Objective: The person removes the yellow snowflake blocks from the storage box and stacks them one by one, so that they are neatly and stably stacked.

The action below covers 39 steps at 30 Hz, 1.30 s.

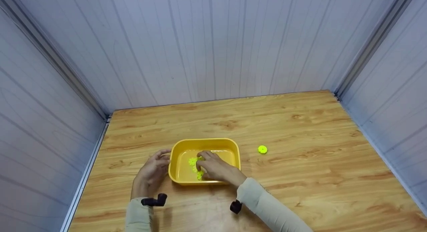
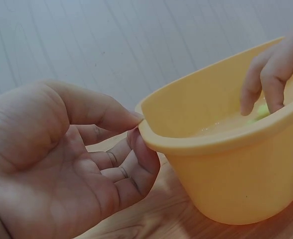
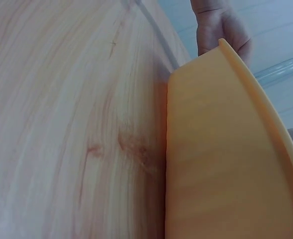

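A yellow plastic tub [image 1: 204, 183] with rounded corners stands on the wooden table. Several small bright yellow-green flower-shaped pieces [image 1: 192, 161] lie on its floor. At the tub's left end, my left hand [image 1: 154, 168] pinches the rim [image 2: 151, 135] between thumb and fingers. My right hand [image 1: 215, 167] reaches over the near rim into the tub, its bent, spread fingers [image 2: 273, 82] down among the pieces. Its fingertips are partly hidden, and no piece shows clearly gripped. In the right wrist view, only the tub's outer wall [image 3: 226, 149] and my left hand [image 3: 221, 30] show clearly.
A round yellow-green piece [image 1: 262, 149] with a scalloped edge lies on the wooden table [image 1: 300, 165], right of the tub. Pale panel walls [image 1: 213, 45] close off the back and both sides. Each wrist carries a black mount [image 1: 155, 200].
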Motion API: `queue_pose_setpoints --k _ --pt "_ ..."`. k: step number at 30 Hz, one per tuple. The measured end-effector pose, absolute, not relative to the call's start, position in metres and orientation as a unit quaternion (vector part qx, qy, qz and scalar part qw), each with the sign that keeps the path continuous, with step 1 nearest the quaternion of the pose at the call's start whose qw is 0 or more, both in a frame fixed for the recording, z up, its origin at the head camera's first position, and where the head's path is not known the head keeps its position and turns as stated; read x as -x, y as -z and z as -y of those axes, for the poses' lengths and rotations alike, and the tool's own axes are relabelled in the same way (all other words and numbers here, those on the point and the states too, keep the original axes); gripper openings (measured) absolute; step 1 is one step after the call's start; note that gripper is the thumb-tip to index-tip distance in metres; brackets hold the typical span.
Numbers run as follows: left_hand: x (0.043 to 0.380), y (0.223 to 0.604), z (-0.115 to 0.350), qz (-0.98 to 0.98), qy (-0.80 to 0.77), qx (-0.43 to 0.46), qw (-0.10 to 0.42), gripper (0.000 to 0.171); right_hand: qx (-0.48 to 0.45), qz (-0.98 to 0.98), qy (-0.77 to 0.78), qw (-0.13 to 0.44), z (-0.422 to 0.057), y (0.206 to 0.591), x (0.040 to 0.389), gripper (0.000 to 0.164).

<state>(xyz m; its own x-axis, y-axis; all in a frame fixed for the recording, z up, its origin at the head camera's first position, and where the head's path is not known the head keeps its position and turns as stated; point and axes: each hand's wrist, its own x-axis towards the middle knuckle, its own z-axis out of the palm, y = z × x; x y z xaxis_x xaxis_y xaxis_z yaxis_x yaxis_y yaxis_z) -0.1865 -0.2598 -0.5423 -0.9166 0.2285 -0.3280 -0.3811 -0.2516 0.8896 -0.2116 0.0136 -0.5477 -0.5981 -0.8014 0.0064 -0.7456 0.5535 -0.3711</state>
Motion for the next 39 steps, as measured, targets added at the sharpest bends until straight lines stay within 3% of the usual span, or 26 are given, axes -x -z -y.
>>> queue_pose_setpoints --k 7,19,39 --pt "0.185 0.543 0.259 -0.583 -0.788 0.065 0.188 0.046 0.405 -0.880 0.225 0.106 -0.016 0.542 0.213 0.007" --pt "0.184 0.543 0.261 -0.590 -0.782 0.050 0.194 0.048 0.334 -0.851 0.372 0.158 -0.033 0.524 0.221 0.008" --pt "0.187 0.542 0.260 -0.599 -0.774 0.060 0.197 0.050 0.316 -0.816 0.472 0.113 -0.063 0.508 0.231 0.011"
